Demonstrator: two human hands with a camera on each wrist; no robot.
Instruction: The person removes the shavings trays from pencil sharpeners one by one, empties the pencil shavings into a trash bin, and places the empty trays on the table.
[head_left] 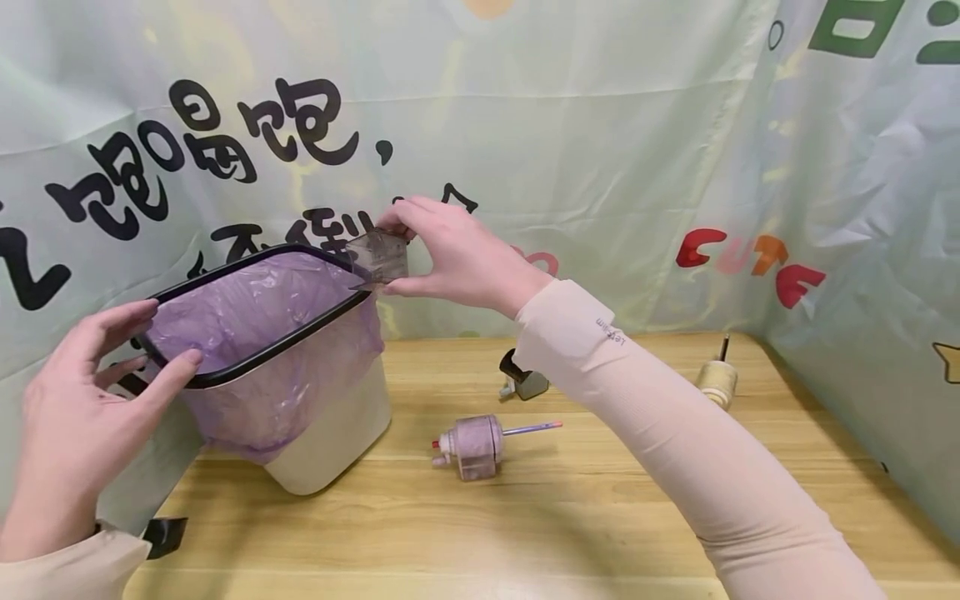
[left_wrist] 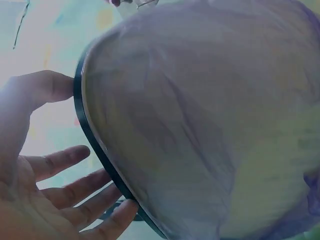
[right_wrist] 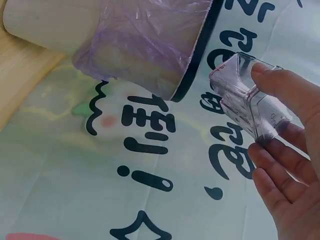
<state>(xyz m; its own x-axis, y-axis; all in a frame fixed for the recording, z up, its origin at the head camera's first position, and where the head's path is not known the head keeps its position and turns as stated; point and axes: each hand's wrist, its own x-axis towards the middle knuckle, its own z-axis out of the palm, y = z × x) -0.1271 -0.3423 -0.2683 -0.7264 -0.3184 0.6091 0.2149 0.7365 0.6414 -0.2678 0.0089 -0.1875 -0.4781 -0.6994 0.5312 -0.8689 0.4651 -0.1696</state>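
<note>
My right hand (head_left: 457,254) pinches a small clear plastic box (head_left: 384,255) between thumb and fingers. The box is tilted beside the far right end of the bin's rim; in the right wrist view the box (right_wrist: 250,97) shows a gap from the rim. The white trash bin (head_left: 341,425) has a black rim and a purple liner bag (head_left: 262,287) folded over its outside. At the bin's left end, my left hand (head_left: 90,408) is spread. In the left wrist view its thumb and little finger touch the rim (left_wrist: 97,145), and the other fingers look fairly straight.
On the wooden table lies a purplish cylindrical device (head_left: 477,448) with a pencil (head_left: 532,429) sticking out. Behind it sits a small grey-and-black piece (head_left: 527,379). Farther right stands a beige cylinder (head_left: 717,381) with a dark tip. Printed cloth (head_left: 600,150) hangs around the table.
</note>
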